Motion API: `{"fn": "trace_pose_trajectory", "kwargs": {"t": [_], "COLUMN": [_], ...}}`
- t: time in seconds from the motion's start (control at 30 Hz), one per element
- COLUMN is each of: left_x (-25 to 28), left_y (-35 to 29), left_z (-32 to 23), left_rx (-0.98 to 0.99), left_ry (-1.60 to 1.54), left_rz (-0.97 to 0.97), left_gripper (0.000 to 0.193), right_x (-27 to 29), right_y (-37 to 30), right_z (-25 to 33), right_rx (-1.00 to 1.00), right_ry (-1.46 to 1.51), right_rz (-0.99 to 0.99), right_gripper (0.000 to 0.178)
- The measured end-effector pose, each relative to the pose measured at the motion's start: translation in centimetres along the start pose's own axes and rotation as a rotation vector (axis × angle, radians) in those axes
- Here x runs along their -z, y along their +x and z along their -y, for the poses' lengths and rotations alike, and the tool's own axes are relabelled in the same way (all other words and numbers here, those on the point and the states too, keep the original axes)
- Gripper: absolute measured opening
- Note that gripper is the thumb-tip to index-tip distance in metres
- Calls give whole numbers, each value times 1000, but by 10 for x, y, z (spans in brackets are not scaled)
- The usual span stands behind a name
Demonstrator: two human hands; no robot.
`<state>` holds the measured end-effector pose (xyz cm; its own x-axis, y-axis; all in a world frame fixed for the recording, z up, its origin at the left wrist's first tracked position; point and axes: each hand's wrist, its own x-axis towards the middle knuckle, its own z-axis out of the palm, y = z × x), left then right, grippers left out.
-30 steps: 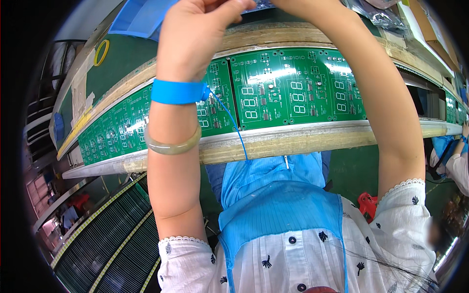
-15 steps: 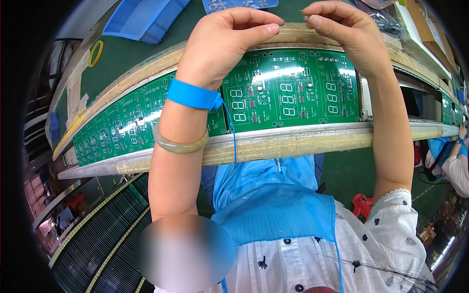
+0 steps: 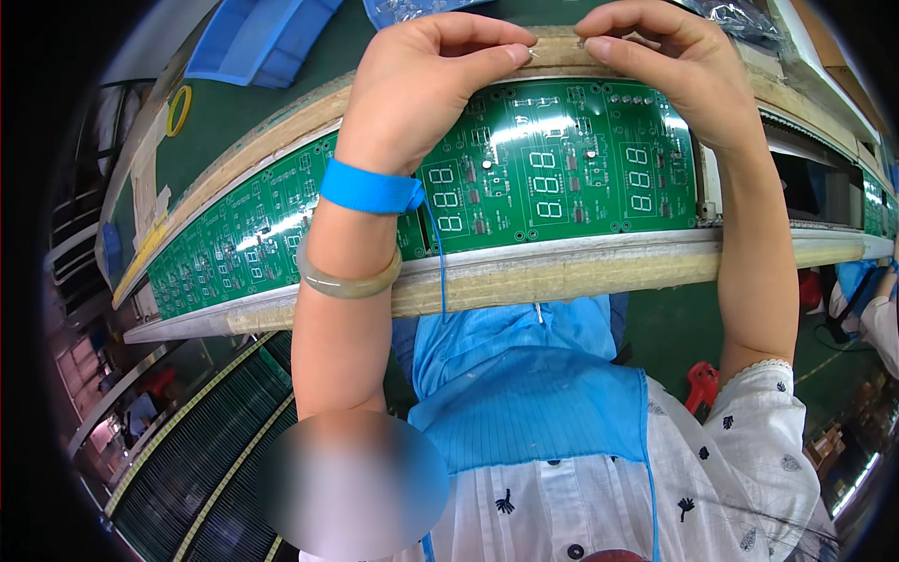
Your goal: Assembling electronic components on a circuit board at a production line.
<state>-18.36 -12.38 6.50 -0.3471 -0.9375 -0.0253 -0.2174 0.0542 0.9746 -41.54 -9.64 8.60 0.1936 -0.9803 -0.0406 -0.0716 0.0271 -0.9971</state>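
Note:
My left hand (image 3: pixel 412 89) is above the far edge of the green circuit boards, thumb and forefinger pinched on a tiny part with thin metal leads (image 3: pixel 533 54). Facing it, my right hand (image 3: pixel 670 70) also pinches; a small metallic bit shows at its fingertips, too small to name. Both hands hover over the far wooden rail. Below them lies a green circuit board (image 3: pixel 510 220) with rows of white-outlined digit displays and small chips. A blue wrist strap (image 3: pixel 367 186) with a thin cord is on my left wrist, with a bangle (image 3: pixel 348 284) lower down.
More green boards (image 3: pixel 220 248) line the track to the left. A padded near rail (image 3: pixel 562 267) runs along its front. Beyond are a blue bin (image 3: pixel 257 42), a blue tray of small parts (image 3: pixel 421 9) and a yellow tape roll (image 3: pixel 179 110). A dark ribbed rack (image 3: pixel 201 440) stands lower left.
Both hands remain pinched and facing each other over the far rail. Thin leads now show at my left fingertips. The view has shifted slightly, and the board sits a little differently in it.

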Motion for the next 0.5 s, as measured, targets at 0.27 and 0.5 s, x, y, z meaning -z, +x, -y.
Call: {"fn": "trace_pose_trajectory", "kwargs": {"t": [0.27, 0.5], "left_x": [-6, -7], "left_y": [-8, -11], "left_z": [-25, -19], "left_rx": [169, 115], "left_ry": [39, 82], "left_rz": [-4, 20], "left_gripper": [14, 12], "right_x": [-9, -9], "right_y": [1, -5], "right_z": [-9, -12], "right_rx": [49, 261], "right_ry": [-364, -781], "right_rz": [22, 123], "right_gripper": [16, 28]}}
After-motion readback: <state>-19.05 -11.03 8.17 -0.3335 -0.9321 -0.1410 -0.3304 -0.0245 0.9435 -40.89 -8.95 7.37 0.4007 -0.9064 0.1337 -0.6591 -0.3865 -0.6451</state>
